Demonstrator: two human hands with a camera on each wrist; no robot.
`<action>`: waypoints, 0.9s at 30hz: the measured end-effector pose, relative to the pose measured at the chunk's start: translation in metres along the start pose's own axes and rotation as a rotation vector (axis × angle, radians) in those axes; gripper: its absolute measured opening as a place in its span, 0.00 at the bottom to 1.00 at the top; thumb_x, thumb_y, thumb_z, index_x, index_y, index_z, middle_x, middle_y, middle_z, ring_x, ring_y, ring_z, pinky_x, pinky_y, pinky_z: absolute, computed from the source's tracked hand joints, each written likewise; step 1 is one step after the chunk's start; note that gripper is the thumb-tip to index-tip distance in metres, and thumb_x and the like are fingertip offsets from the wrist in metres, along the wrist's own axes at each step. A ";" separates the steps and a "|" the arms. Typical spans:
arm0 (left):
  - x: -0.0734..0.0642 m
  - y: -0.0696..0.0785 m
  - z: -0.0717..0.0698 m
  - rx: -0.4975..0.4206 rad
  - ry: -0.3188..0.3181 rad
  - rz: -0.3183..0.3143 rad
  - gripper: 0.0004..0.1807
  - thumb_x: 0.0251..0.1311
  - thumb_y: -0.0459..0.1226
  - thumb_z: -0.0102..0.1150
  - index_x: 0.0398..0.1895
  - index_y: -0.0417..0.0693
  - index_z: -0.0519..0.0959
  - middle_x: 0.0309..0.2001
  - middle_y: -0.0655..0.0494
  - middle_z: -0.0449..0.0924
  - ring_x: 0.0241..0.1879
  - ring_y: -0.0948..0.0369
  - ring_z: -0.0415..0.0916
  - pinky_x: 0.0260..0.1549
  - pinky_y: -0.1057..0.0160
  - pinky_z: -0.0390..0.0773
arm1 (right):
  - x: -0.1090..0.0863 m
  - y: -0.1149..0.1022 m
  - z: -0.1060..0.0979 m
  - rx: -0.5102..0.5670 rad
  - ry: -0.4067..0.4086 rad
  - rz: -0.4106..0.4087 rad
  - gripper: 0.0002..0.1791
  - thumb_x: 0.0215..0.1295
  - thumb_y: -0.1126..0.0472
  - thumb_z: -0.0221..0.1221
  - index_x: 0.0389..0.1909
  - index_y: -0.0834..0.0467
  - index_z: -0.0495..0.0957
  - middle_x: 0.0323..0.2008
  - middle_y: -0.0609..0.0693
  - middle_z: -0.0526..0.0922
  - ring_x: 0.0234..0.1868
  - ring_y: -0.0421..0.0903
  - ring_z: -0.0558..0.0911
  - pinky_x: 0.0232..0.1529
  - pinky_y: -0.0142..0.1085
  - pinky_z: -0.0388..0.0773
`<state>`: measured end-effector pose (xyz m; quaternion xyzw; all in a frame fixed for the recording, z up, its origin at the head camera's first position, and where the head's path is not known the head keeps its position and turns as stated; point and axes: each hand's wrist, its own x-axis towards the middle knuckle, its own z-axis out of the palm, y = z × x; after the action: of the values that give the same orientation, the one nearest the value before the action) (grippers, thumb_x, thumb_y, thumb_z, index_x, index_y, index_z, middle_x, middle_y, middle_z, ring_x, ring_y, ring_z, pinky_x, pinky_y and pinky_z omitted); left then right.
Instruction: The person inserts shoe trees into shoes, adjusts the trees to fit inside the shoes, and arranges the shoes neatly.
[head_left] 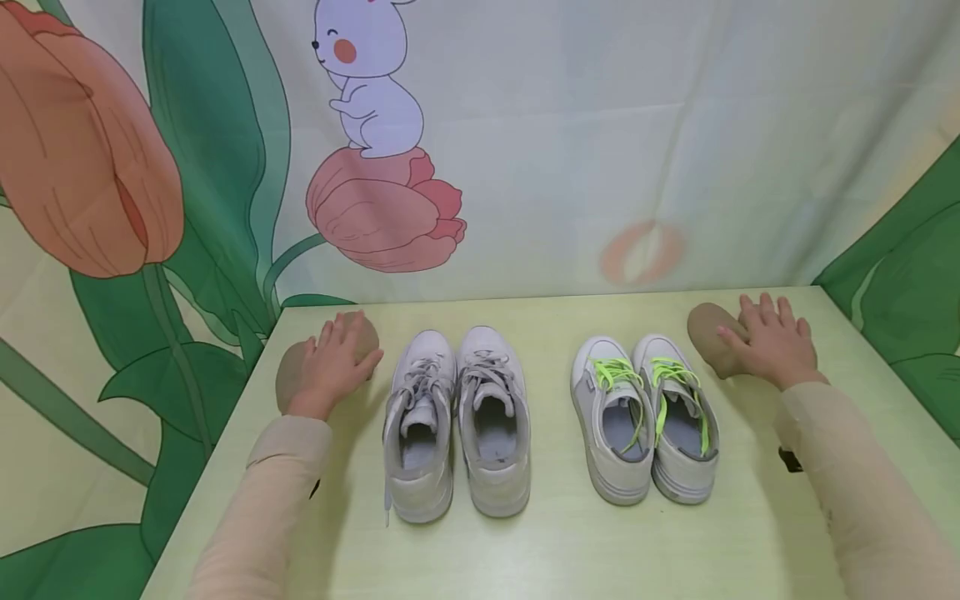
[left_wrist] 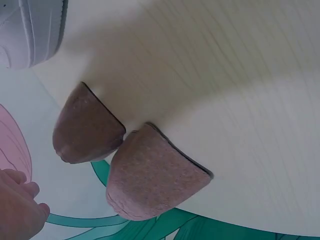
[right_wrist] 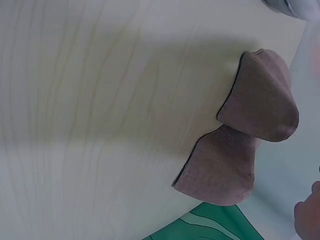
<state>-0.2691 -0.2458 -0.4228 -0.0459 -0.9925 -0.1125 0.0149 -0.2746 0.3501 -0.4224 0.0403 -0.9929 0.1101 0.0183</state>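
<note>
In the head view my left hand (head_left: 330, 372), fingers spread, overlaps two brown rounded toe-shaped pieces (head_left: 291, 377) at the table's left. The left wrist view shows those two pieces, a smaller-looking one (left_wrist: 89, 127) and a larger-looking one (left_wrist: 152, 175), side by side with straight dark-edged ends; the fingers (left_wrist: 26, 186) are apart from them. Over on the right, my right hand (head_left: 777, 342) extends its fingers beside a similar brown piece (head_left: 708, 332). Two such pieces, one (right_wrist: 262, 97) beside another (right_wrist: 220, 167), appear in the right wrist view, clear of the fingertips (right_wrist: 302, 212).
Between the hands stand a pair of white-grey sneakers with grey laces (head_left: 491, 475) and a smaller pair with neon green laces (head_left: 618, 475), toes toward the back. The pale wooden table (head_left: 480, 558) meets a printed curtain (head_left: 540, 167) with tulips and a rabbit.
</note>
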 end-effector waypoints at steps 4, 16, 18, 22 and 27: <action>0.000 0.004 -0.001 0.002 0.006 0.011 0.39 0.60 0.54 0.40 0.69 0.50 0.40 0.68 0.37 0.38 0.66 0.41 0.39 0.59 0.39 0.41 | -0.003 0.001 -0.001 0.014 0.014 0.000 0.44 0.62 0.34 0.33 0.67 0.63 0.41 0.65 0.72 0.39 0.64 0.70 0.36 0.55 0.66 0.35; -0.001 0.012 -0.002 -0.003 0.052 0.046 0.39 0.59 0.54 0.41 0.68 0.49 0.43 0.68 0.39 0.43 0.67 0.44 0.41 0.59 0.38 0.42 | -0.007 0.004 -0.005 0.020 0.025 -0.010 0.43 0.62 0.36 0.34 0.66 0.63 0.42 0.64 0.72 0.39 0.64 0.71 0.37 0.54 0.67 0.35; -0.001 0.014 -0.003 0.001 0.053 0.051 0.39 0.59 0.55 0.41 0.68 0.49 0.43 0.68 0.39 0.43 0.67 0.44 0.41 0.59 0.38 0.42 | -0.007 0.005 -0.004 0.017 0.024 -0.009 0.43 0.62 0.35 0.34 0.67 0.63 0.42 0.64 0.72 0.39 0.64 0.71 0.37 0.54 0.67 0.35; -0.002 0.017 -0.004 0.007 0.058 0.067 0.39 0.59 0.55 0.41 0.68 0.48 0.43 0.67 0.39 0.45 0.67 0.45 0.41 0.59 0.39 0.42 | -0.007 0.007 -0.003 0.015 0.021 -0.006 0.43 0.62 0.36 0.35 0.67 0.63 0.42 0.64 0.72 0.39 0.64 0.71 0.37 0.54 0.67 0.36; -0.004 0.023 -0.008 0.013 0.080 0.095 0.39 0.59 0.55 0.41 0.68 0.48 0.45 0.67 0.39 0.45 0.66 0.43 0.42 0.59 0.39 0.43 | -0.009 0.009 -0.003 0.012 0.020 -0.007 0.43 0.62 0.35 0.35 0.67 0.63 0.42 0.64 0.73 0.39 0.64 0.71 0.37 0.53 0.67 0.36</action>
<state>-0.2630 -0.2255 -0.4099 -0.0884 -0.9885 -0.1071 0.0599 -0.2667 0.3599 -0.4219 0.0429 -0.9919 0.1165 0.0282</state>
